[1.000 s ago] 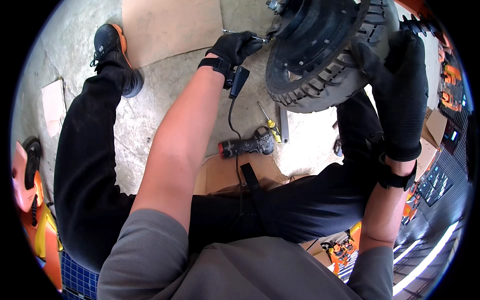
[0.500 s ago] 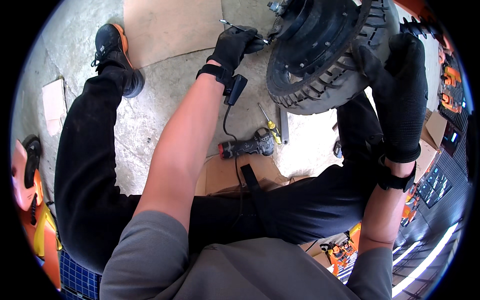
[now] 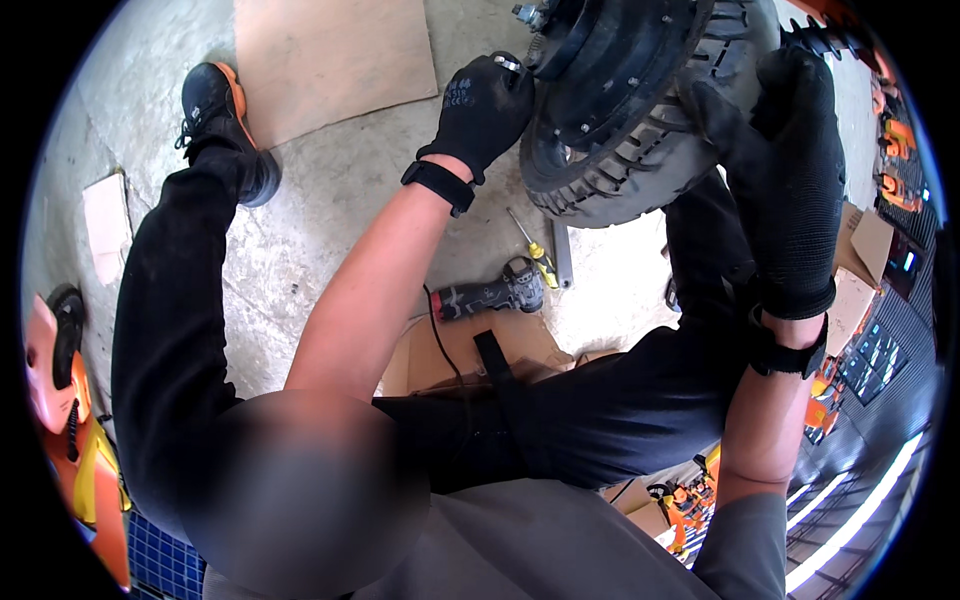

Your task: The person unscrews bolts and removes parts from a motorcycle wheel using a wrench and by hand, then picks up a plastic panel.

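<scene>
Matt black knobbly rubber tyre (image 3: 640, 170), black knit cloth gloves on left hand (image 3: 483, 110) and right hand (image 3: 790, 190), rough grey concrete floor (image 3: 330, 200)

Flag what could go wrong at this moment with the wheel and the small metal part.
The left hand pinches a small metal part at the wheel hub; gloved fingers could drop it onto the concrete floor. Only the right hand steadies the tyre, so the wheel might roll or tip. The power tool and screwdriver lie below it.

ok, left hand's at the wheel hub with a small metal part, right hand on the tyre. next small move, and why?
Probably seat the small metal part at the hub: the left hand pinches it beside the hub's edge, while the right hand steadies the tyre.
</scene>
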`<state>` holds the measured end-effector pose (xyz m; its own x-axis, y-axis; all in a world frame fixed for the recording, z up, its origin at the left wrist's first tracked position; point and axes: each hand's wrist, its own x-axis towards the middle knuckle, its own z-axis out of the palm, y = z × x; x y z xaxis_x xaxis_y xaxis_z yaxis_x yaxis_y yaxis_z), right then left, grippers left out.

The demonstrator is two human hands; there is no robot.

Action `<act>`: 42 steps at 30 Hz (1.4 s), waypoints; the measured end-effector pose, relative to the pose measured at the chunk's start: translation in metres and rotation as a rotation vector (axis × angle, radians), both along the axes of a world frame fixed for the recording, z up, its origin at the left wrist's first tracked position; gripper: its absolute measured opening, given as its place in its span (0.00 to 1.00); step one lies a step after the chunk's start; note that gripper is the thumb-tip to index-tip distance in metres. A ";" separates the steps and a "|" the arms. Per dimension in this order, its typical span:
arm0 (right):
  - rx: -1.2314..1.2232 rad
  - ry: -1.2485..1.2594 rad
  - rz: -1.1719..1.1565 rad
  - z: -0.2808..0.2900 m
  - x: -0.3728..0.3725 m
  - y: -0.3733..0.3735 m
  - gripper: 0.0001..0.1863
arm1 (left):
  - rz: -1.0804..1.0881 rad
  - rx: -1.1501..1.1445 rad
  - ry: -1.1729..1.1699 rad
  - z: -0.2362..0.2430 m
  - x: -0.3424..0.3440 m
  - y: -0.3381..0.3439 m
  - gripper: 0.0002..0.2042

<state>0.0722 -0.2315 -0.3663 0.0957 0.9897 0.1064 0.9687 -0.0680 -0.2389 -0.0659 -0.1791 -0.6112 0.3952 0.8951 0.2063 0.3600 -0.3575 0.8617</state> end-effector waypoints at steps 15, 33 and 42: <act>0.004 -0.066 -0.021 0.001 -0.001 0.000 0.21 | -0.034 -0.029 0.094 0.016 0.004 -0.038 0.13; 0.000 -0.052 -0.014 0.001 0.000 0.001 0.21 | 0.094 0.018 -0.012 0.006 0.009 -0.036 0.10; 0.002 -0.061 -0.018 0.001 0.001 0.003 0.21 | -0.008 0.030 0.009 0.028 0.005 -0.035 0.11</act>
<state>0.0729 -0.2289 -0.3657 0.1065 0.9877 0.1143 0.9800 -0.0848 -0.1798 -0.0613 -0.2141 -0.5833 0.4041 0.8855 0.2293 0.3649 -0.3859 0.8473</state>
